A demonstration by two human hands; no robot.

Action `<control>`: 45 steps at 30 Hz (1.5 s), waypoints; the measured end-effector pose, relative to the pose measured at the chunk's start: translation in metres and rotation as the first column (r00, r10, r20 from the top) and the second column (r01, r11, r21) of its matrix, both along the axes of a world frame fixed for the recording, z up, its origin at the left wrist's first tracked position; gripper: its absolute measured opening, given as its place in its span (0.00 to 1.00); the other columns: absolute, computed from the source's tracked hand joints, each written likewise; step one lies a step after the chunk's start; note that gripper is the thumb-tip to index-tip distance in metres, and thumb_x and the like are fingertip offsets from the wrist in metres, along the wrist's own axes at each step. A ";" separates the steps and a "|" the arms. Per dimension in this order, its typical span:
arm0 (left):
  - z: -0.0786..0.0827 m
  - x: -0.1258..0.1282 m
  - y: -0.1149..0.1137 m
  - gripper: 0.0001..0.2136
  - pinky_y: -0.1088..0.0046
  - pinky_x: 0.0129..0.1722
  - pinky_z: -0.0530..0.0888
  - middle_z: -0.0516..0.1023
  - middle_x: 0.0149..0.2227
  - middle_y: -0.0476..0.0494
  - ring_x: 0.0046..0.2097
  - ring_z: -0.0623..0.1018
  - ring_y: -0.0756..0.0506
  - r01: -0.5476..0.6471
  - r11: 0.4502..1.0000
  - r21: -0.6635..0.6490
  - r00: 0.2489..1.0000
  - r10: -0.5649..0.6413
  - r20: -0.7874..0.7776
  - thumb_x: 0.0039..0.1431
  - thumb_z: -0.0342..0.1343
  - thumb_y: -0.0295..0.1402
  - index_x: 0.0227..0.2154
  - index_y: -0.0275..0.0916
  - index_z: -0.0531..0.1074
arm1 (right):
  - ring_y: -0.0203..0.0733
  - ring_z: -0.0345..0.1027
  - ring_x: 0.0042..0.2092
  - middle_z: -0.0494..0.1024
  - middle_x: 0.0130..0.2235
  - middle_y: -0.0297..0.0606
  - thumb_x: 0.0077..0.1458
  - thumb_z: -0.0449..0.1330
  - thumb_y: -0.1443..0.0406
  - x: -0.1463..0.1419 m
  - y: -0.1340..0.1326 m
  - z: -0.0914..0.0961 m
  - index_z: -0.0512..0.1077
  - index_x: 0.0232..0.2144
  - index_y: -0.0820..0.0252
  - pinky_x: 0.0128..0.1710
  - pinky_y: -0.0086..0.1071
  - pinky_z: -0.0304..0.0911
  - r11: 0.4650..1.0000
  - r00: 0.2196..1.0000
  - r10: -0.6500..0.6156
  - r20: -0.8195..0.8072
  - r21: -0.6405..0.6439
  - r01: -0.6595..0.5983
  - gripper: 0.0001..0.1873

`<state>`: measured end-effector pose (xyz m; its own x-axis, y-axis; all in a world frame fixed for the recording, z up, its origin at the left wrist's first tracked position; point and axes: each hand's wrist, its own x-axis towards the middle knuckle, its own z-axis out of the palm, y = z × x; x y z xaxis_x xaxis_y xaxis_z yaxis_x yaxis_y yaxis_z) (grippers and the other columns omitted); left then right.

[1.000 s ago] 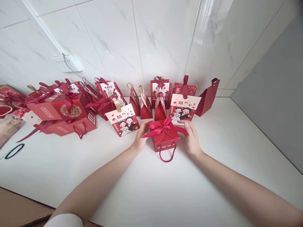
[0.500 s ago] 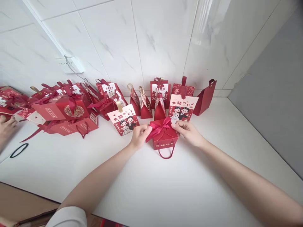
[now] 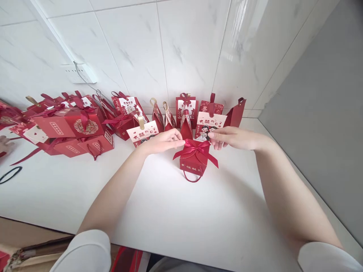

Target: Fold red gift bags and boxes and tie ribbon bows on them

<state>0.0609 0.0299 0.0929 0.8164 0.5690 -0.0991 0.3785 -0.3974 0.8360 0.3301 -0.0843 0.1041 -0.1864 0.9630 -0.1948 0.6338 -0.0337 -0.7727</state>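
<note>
A small red gift box (image 3: 193,163) stands on the white table in front of me. Its top is tied with a shiny red ribbon bow (image 3: 195,148), and a red cord handle (image 3: 193,180) hangs down its near side. My left hand (image 3: 164,141) is at the bow's left, fingers extended, its fingertips close to the ribbon. On the other side, my right hand (image 3: 231,138) hovers beside the bow, fingers loosely stretched and holding nothing. Behind my hands stand a cream-and-red card-front box (image 3: 211,120) with a cartoon couple and another like it (image 3: 143,132), partly covered by my left hand.
Several red gift boxes (image 3: 70,124) are piled at the left. More upright boxes, including a plain red one (image 3: 236,112), line the tiled wall. A black ring (image 3: 10,175) lies at the left edge, near another person's hand (image 3: 5,145). A socket (image 3: 78,73) is on the wall.
Both hands have let go of the bow's ribbon. My right hand has drawn off to the right, and the ribbon tails now hang out on both sides.
</note>
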 end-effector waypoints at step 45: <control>-0.035 0.007 -0.002 0.18 0.73 0.29 0.62 0.63 0.24 0.51 0.27 0.65 0.51 0.004 0.998 0.063 0.996 -0.010 0.088 0.58 0.52 0.46 0.21 0.37 0.61 | 0.37 0.67 0.27 0.73 0.24 0.34 0.56 0.54 0.45 -0.012 0.019 -0.050 0.69 0.25 0.57 0.30 0.32 0.62 0.998 0.983 -0.027 -0.180 0.058 0.038 0.23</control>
